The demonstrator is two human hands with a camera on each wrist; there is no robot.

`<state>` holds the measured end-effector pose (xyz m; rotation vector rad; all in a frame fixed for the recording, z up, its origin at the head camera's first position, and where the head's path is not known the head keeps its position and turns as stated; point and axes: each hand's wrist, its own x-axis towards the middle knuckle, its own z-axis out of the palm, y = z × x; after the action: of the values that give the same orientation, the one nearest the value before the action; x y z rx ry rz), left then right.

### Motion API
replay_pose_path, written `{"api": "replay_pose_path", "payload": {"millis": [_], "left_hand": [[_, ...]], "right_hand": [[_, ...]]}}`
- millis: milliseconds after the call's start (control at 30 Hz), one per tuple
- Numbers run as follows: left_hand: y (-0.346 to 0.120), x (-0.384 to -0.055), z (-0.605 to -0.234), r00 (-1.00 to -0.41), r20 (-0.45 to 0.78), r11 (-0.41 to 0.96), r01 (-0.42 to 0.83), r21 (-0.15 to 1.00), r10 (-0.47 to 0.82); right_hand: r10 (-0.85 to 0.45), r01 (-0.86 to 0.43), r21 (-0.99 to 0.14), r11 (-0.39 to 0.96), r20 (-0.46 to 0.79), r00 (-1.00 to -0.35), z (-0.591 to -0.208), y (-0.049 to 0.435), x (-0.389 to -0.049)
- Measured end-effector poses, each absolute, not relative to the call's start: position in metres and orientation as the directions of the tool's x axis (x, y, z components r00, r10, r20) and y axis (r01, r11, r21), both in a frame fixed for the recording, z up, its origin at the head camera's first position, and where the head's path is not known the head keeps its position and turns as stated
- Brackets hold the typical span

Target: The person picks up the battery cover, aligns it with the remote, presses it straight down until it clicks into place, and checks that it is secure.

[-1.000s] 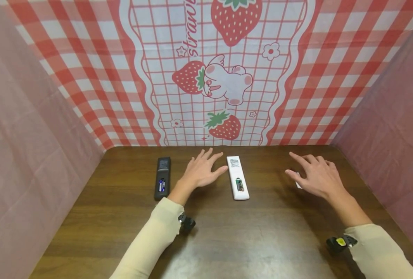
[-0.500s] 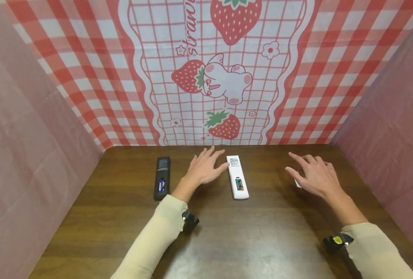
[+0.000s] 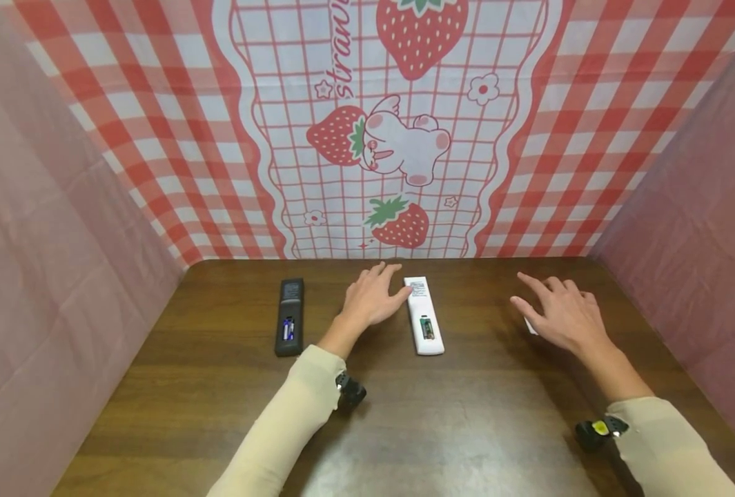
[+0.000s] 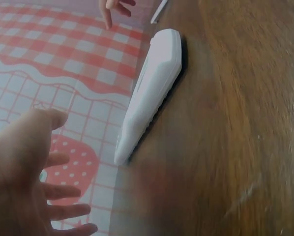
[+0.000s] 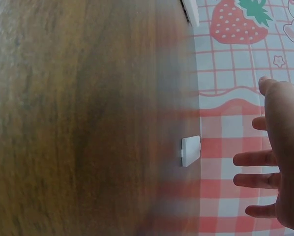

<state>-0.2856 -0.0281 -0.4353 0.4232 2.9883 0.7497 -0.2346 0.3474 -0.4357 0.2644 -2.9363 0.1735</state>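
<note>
White plastic makes up the remote control [image 3: 422,308] lying on the table [image 3: 442,428] just right of the centre of the frame, below the cloth, its labelled back facing up and its battery bay uncovered, with green-cased batteries [image 3: 427,328] showing inside. Near its left edge the left hand [image 3: 370,298] hovers with fingers spread wide, holding nothing; from the head the thumb overlaps the upper end of the remote, but the left wrist view shows a gap between them. Toward the right of the frame the right hand [image 3: 562,314] hangs above the table, also wide, its fingers stretched forward and gripping nothing, with a small white piece [image 5: 190,151] beneath it, partly hidden from the head and lying apart from the fingers in the right wrist view. Left of centre lies a black remote control [image 3: 290,308], also back up, with blue and silver batteries [image 3: 288,329] in its uncovered bay. Pale sleeves [image 3: 286,421] enter from the bottom, each wrist bearing a dark camera [image 3: 350,390]. Across the top hangs a red-and-white checked cloth [image 3: 230,103] printed with strawberries, flanked at the left and right edges by pink fabric [image 3: 50,241]
</note>
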Motion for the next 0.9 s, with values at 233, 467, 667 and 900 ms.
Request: {"api": "replay_pose_path", "payload": {"millis": [233,467,667,900], "left_hand": [[-0.016,-0.286,-0.438,-0.978,0.036,0.817,0.193,0.543,0.207],[-0.01,-0.3,-0.457,-0.986,0.003,0.78,0.136,0.61,0.169],[-0.003,-0.338,-0.503,-0.993,-0.008,0.779,0.086,0.621,0.116],[0.005,-0.343,-0.514,-0.997,0.0,0.772,0.06,0.633,0.078]], "right_hand": [[-0.151,-0.169,-0.092,0.981,0.176,-0.973,-0.435,0.349,-0.238],[-0.14,-0.156,-0.092,0.984,0.157,-0.978,-0.434,0.352,-0.238],[-0.136,-0.151,-0.095,0.984,0.147,-0.98,-0.438,0.353,-0.237],[-0.136,-0.151,-0.109,0.982,0.134,-0.982,-0.442,0.354,-0.236]]}}
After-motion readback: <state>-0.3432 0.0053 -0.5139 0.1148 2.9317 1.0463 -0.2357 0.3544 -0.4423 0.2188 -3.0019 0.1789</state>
